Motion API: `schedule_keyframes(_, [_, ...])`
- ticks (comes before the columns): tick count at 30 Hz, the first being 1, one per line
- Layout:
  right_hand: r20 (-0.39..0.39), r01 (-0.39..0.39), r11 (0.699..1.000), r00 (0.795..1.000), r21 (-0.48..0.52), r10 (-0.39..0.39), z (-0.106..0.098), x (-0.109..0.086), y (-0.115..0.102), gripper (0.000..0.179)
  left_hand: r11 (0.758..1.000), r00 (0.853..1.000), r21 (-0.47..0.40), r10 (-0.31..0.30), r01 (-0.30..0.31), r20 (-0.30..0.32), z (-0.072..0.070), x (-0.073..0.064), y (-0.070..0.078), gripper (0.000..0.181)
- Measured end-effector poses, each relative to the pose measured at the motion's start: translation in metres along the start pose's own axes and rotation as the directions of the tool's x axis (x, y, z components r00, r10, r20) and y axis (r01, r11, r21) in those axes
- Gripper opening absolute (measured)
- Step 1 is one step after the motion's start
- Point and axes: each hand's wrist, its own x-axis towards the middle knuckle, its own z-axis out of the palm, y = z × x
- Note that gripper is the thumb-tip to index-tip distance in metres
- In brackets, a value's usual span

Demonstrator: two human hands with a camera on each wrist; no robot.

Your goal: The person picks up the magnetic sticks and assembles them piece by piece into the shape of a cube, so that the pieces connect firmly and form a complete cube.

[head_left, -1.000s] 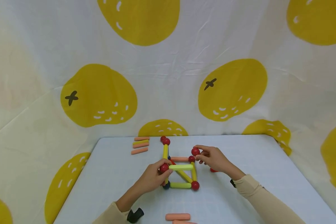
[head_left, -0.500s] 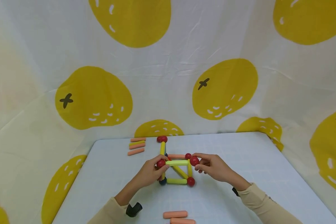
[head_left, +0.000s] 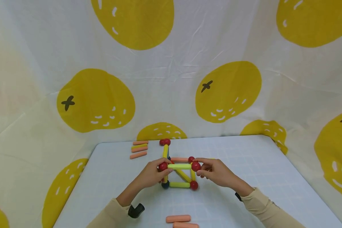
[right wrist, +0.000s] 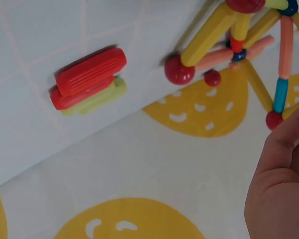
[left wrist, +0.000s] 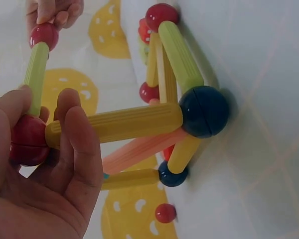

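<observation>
A building frame of magnetic rods and balls stands on the white table. My left hand grips a red ball atop an upright yellow rod, which rises from a dark blue ball. From the gripped ball a light green rod reaches level to the right. At its other end my right hand pinches a second red ball between thumb and fingers; the rod end meets this ball. Below, another green rod lies along the front of the base.
Several loose orange and yellow rods lie at the back left, and orange rods near the front. Red rods beside green ones lie right of the frame. A loose red ball is behind it. A patterned cloth hangs at the back.
My right hand has brought its red ball forward and slightly left, from behind the green rod to the rod's free end. My left hand keeps its grip.
</observation>
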Motion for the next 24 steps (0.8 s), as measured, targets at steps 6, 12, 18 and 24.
schedule_keyframes(6, [-0.001,0.005,1.000,1.000,-0.030,-0.005,0.002,-0.001,-0.002,0.048,0.999,1.000,-0.040,-0.008,0.008,-0.013,0.001,0.001,-0.003,0.027])
schedule_keyframes(12, [0.023,-0.034,0.998,0.999,-0.048,0.035,0.004,-0.004,0.001,0.047,0.998,1.000,-0.068,-0.016,0.015,-0.009,0.002,-0.001,-0.004,0.031])
schedule_keyframes(18, [0.096,-0.065,0.995,0.993,-0.081,0.072,0.009,-0.011,0.006,0.040,0.997,1.000,-0.076,-0.016,0.015,-0.013,0.003,-0.002,-0.005,0.031])
schedule_keyframes(24, [0.310,-0.056,0.979,0.944,-0.196,0.116,0.043,-0.021,0.008,0.029,0.997,1.000,-0.078,-0.014,0.013,-0.016,0.002,-0.001,-0.005,0.030])
